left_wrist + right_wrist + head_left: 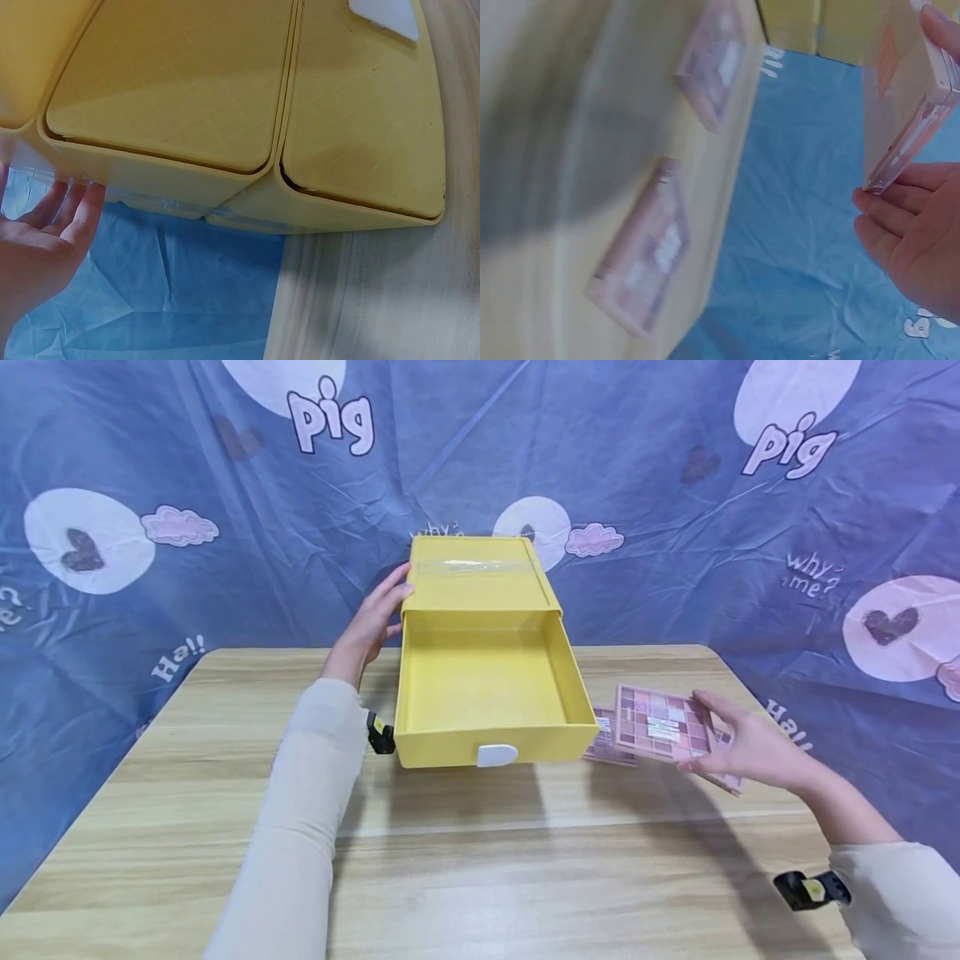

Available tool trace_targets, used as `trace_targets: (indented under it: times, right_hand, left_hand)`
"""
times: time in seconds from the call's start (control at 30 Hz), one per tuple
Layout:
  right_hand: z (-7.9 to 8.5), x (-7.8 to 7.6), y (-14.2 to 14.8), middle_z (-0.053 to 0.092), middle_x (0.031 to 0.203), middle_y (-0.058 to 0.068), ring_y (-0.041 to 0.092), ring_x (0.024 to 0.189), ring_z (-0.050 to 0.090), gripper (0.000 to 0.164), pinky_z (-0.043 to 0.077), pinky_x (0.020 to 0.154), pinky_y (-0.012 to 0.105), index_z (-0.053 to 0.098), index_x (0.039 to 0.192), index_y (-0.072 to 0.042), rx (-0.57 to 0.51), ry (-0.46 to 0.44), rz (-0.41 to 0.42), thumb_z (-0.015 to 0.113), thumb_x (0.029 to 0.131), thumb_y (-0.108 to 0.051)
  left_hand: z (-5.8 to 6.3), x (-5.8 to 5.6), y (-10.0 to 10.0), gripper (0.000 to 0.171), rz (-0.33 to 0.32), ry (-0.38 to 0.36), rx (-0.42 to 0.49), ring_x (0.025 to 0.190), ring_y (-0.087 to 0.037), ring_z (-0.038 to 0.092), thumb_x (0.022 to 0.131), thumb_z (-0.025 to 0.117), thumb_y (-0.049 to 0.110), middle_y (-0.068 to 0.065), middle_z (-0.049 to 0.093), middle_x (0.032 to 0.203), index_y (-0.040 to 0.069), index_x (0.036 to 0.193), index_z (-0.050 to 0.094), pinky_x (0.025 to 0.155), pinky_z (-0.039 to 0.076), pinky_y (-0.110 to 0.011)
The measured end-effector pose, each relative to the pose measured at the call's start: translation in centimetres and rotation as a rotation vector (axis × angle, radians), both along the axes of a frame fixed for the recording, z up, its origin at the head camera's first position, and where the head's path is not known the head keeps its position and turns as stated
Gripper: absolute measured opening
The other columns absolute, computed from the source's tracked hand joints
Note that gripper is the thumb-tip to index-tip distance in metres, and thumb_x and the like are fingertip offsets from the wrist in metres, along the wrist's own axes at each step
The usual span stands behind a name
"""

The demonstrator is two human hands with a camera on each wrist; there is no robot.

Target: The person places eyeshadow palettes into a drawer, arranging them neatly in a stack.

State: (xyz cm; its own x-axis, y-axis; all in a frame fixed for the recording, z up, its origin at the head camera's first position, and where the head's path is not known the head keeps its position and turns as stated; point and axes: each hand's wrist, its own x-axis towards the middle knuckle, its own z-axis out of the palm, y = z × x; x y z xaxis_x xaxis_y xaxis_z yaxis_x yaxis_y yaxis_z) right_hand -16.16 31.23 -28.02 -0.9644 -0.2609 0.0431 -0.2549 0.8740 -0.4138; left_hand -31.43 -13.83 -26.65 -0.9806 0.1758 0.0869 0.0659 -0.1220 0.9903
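A yellow drawer unit (472,587) stands towards the back of the table with its top drawer (435,748) pulled out, the inside bare. My left hand (367,625) touches the unit's left side; the left wrist view shows its fingers (84,217) extended against the wall. On the right, my right hand (757,747) pinches an eyeshadow palette (652,724) between thumb and fingers, raised above the table and tilted. Two similar palettes lie below it on the tabletop, one nearer the unit (714,64) and another nearer my right arm (646,251).
The pale wooden table (480,877) reaches back to a blue printed cloth (660,552). A white tab handle (497,755) juts from the open drawer's front. Clear tape (472,566) crosses the unit's top. Other tiers (360,112) sit below the open drawer.
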Motion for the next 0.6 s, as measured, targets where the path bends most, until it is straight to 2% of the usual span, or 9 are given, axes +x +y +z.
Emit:
trace_targets:
  times: [0.07,0.27,0.4,0.6]
  right_hand:
    - [0.9,-0.3,-0.1,0.036,0.121,0.033,0.043,0.099,0.041,0.101,0.033,0.075,0.052,0.022,0.133,0.005,0.028,0.005,-0.021,0.076,0.059,-0.037]
    - [3.0,-1.1,-0.4,0.033,0.124,0.033,0.047,0.106,0.034,0.100,0.029,0.077,0.055,0.021,0.135,0.001,0.024,0.014,-0.017,0.075,0.061,-0.037]
    - [4.0,-1.4,-0.7,0.031,0.126,0.032,0.048,0.110,0.031,0.099,0.027,0.080,0.056,0.021,0.136,-0.001,0.015,0.029,-0.010,0.076,0.060,-0.034]
    - [5.3,-1.7,-1.3,0.030,0.128,0.030,0.046,0.113,0.028,0.095,0.025,0.082,0.056,0.021,0.137,-0.003,-0.008,0.004,-0.017,0.075,0.063,-0.031]
  left_hand:
    - [0.0,0.0,0.0,0.054,0.002,0.002,-0.003,0.114,-0.017,0.035,0.084,0.052,0.030,-0.002,0.035,0.132,0.029,0.134,0.032,0.092,0.024,-0.045]
    - [-0.1,0.0,-0.1,0.054,0.008,0.003,0.001,0.114,-0.018,0.035,0.083,0.052,0.030,-0.002,0.035,0.132,0.029,0.134,0.032,0.092,0.024,-0.044]
    - [-0.1,0.0,-0.1,0.054,0.008,0.003,0.000,0.114,-0.018,0.035,0.083,0.052,0.031,-0.002,0.034,0.132,0.029,0.134,0.032,0.092,0.024,-0.044]
    - [-0.1,0.0,0.0,0.054,0.005,0.005,-0.001,0.114,-0.018,0.035,0.083,0.052,0.031,-0.001,0.035,0.132,0.029,0.134,0.032,0.091,0.024,-0.045]
